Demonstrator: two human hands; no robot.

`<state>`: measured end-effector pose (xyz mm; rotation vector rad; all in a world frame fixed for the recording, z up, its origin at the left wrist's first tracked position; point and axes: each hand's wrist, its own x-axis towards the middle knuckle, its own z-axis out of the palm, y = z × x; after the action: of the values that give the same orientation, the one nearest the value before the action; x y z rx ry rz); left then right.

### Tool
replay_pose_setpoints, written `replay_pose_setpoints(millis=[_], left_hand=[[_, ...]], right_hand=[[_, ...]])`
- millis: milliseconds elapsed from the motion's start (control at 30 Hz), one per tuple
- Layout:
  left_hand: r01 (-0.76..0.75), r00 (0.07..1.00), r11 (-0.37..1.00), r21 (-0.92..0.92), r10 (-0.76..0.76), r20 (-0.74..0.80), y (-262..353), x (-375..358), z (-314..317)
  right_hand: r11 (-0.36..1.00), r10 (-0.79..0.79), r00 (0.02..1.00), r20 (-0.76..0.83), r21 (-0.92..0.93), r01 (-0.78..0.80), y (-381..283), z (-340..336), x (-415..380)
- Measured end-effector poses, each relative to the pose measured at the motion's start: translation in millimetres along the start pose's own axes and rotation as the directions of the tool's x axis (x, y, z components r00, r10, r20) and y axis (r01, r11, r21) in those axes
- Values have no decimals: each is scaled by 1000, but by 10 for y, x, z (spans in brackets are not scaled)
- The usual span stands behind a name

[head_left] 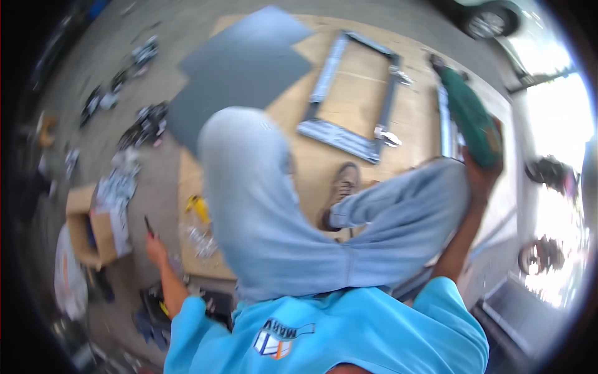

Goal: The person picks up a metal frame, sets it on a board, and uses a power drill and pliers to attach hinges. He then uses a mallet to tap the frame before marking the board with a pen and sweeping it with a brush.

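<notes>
My right hand (484, 171), at the right, is closed around the rear of a long green power tool (468, 112). Its dark front end points away from me, and blur hides its exact kind. Out to the left, my left hand (157, 248) grips a thin dark stick-like thing (148, 225) pointing forward. A rectangular metal frame (339, 138) lies on the board ahead of my feet, with small shiny pieces on its right side. A separate metal bar (445, 121) lies beside the green tool.
Grey sheets (240, 81) overlap on the wooden board (299, 62). A yellow object (199, 209) and clear plastic (202, 242) lie by my left leg. An open cardboard box (78, 234) stands at left, with scattered parts (146, 121) beyond. A car wheel (487, 23) is at far right.
</notes>
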<state>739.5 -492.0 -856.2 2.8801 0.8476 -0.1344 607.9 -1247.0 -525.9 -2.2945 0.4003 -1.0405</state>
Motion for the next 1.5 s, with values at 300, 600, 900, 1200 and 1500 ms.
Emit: replay_pose_setpoints(millis=[300, 600, 900, 1200, 1500], left_hand=[[-330, 935, 942, 55, 334, -115, 167, 378, 66], [-659, 742, 750, -54, 637, -210, 1724, 1031, -977], [-988, 134, 135, 70, 991, -7, 4832, 44, -2119], [-826, -522, -441, -352, 834, 180, 6340, -2352, -158], [-740, -443, -309, -598, 892, 87, 6373, -3287, 1520]], right_hand=[[977, 143, 946, -291, -114, -183, 270, -446, -325], [740, 670, 714, -203, 120, -661, 767, -658, -1502], [521, 853, 519, -56, 158, -839, 754, -331, -2230], [452, 892, 452, -27, 110, -885, 1214, -96, -2214], [404, 904, 341, 258, -255, -879, 1401, 33, -941]])
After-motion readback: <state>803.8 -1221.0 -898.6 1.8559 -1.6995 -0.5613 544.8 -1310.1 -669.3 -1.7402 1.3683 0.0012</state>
